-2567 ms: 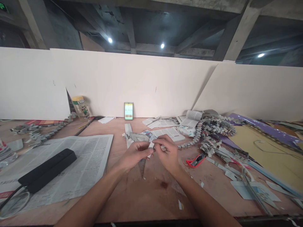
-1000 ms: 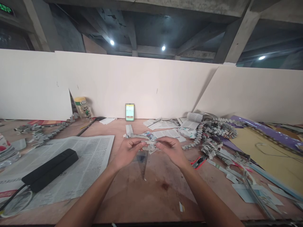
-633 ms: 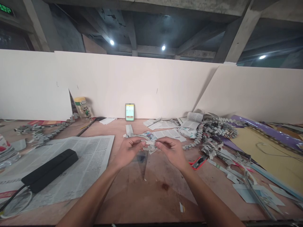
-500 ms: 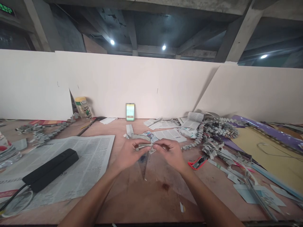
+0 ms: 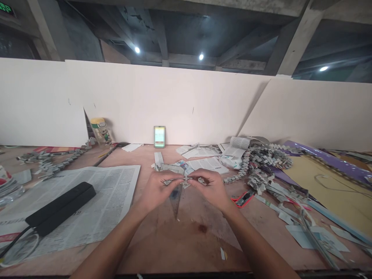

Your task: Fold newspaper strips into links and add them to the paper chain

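Observation:
My left hand (image 5: 158, 190) and my right hand (image 5: 210, 188) meet over the middle of the wooden table (image 5: 180, 240). Between their fingertips they pinch a narrow folded strip of newspaper (image 5: 178, 179), held level and seen edge-on. Just under the hands lies a clear plastic triangle ruler (image 5: 175, 199), its point toward me. Small folded paper pieces (image 5: 162, 167) lie just beyond the hands.
An open newspaper (image 5: 95, 201) with a black power strip (image 5: 59, 209) lies left. A heap of folded paper chains (image 5: 261, 162) sits right, with a red utility knife (image 5: 242, 197), yellow and purple sheets (image 5: 328, 186). A phone (image 5: 159, 136) and a bottle (image 5: 100, 131) lean on the white board.
The paper strip was held flat and stretched between my hands; my hands have since drawn closer together and the strip has been folded narrower, now seen edge-on.

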Tool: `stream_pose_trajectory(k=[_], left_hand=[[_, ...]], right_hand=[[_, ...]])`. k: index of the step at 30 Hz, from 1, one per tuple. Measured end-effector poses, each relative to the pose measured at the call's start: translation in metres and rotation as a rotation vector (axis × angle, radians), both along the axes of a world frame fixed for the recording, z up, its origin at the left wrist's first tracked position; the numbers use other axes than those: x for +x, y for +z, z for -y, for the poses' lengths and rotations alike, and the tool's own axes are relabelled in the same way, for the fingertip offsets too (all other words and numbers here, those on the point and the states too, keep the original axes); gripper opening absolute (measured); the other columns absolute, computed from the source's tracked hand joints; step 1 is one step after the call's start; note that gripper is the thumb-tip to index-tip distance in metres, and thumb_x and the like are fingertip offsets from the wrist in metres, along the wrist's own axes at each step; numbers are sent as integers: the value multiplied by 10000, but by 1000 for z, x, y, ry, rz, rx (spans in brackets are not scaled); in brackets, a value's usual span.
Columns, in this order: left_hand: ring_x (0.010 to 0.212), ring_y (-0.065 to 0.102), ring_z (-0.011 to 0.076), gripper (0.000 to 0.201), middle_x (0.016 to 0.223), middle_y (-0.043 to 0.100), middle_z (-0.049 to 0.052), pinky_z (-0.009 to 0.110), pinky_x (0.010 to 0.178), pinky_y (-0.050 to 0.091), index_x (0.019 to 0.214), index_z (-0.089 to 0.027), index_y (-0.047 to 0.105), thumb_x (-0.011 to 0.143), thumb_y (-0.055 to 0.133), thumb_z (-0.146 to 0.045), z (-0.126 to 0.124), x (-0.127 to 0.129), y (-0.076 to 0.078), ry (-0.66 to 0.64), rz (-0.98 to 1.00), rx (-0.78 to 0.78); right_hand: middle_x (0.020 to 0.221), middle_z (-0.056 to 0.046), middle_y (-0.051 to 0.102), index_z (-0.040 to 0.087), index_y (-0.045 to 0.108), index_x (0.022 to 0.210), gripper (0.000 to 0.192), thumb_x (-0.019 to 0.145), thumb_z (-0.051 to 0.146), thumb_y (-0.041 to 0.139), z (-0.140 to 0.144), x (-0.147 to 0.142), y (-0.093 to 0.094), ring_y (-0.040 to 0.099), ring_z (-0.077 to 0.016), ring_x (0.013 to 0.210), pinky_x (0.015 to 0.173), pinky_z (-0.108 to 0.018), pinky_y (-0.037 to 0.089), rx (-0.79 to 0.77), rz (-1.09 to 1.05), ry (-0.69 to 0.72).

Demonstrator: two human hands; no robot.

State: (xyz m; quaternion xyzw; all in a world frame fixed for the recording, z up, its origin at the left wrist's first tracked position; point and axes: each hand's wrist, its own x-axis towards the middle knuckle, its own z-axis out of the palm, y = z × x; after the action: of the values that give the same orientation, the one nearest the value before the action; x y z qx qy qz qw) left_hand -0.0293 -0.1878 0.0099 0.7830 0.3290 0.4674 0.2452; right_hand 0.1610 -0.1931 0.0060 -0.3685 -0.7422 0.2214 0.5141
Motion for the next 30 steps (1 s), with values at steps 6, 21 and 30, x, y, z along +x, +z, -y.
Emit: stream_pose_trajectory(k=[6, 21, 30], left_hand=[[770, 671, 168, 144, 844, 737, 28, 245, 700, 509, 852, -177, 733, 806, 618, -252, 2, 2, 4, 6, 10, -3], [656, 611, 158, 243, 684, 695, 49, 225, 587, 462, 753, -135, 725, 759, 649, -366, -19, 1, -9, -118, 1, -411], [656, 633, 157, 284, 732, 696, 53, 274, 637, 532, 801, -132, 716, 737, 660, -403, -29, -12, -15, -228, 49, -659]], right_hand=[[656, -36, 637, 156, 641, 706, 120, 780, 250, 635, 2, 1, 0, 562, -148, 630, 610, -261, 430, 7, -43, 21], [567, 25, 489, 171, 497, 628, 241, 839, 287, 516, -11, -1, -13, 432, -110, 557, 531, -224, 330, -127, 171, 14], [577, 39, 441, 176, 450, 633, 261, 868, 290, 443, -18, -8, -23, 388, -103, 552, 518, -220, 295, -125, 319, 52]])
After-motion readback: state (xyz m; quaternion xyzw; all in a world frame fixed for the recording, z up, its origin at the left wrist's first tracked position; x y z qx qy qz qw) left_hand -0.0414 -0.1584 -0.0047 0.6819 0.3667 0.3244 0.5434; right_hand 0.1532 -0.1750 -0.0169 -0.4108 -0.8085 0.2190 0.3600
